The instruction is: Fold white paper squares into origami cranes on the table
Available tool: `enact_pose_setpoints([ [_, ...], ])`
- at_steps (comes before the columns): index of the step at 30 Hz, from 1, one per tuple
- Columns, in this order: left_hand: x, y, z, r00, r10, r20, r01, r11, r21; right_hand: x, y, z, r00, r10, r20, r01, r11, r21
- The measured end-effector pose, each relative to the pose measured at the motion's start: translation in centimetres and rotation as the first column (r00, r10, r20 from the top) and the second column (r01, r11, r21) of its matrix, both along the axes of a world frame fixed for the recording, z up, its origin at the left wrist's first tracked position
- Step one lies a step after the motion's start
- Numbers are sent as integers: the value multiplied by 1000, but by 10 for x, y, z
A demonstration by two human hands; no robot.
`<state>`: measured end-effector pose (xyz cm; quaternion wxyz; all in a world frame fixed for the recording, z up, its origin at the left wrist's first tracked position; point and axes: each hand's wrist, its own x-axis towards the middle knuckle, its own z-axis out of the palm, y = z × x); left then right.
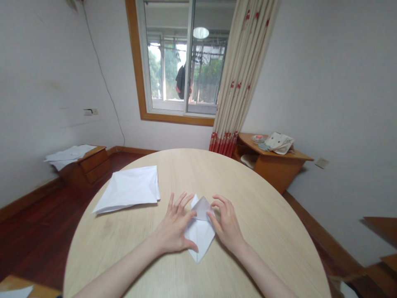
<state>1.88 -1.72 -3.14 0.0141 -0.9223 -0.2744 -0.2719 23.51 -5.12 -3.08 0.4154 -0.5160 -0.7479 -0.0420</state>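
A white sheet of folded paper (202, 236) lies on the round table in front of me, kite-like in outline with a point toward me. Its raised upper flap (203, 208) looks greyer, with a peak at the top. My left hand (176, 227) rests at the paper's left side, fingers spread, the thumb lying over its lower part and a fingertip touching the flap's left corner. At the right edge, my right hand (228, 223) has thumb and forefinger closed on the flap's right corner, its other fingers curled.
A stack of white paper (132, 188) lies at the left of the pale round table (242, 186). Behind stand a small wooden cabinet (94, 165) with papers and a corner desk (273, 159) with cloth items. A curtain (240, 78) hangs beside the window.
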Motion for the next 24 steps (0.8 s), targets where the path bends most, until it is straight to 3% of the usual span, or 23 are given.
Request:
enact_pose_setpoints([
  [9,0,0,1,999,17,-37,-17,1000,1,-4,0,-1,992,30,123,-24,998,-55],
  [24,-4,7,1,998,11,-66,-19,993,-116,-12,-7,-3,971,91,223,-27,961,-274],
])
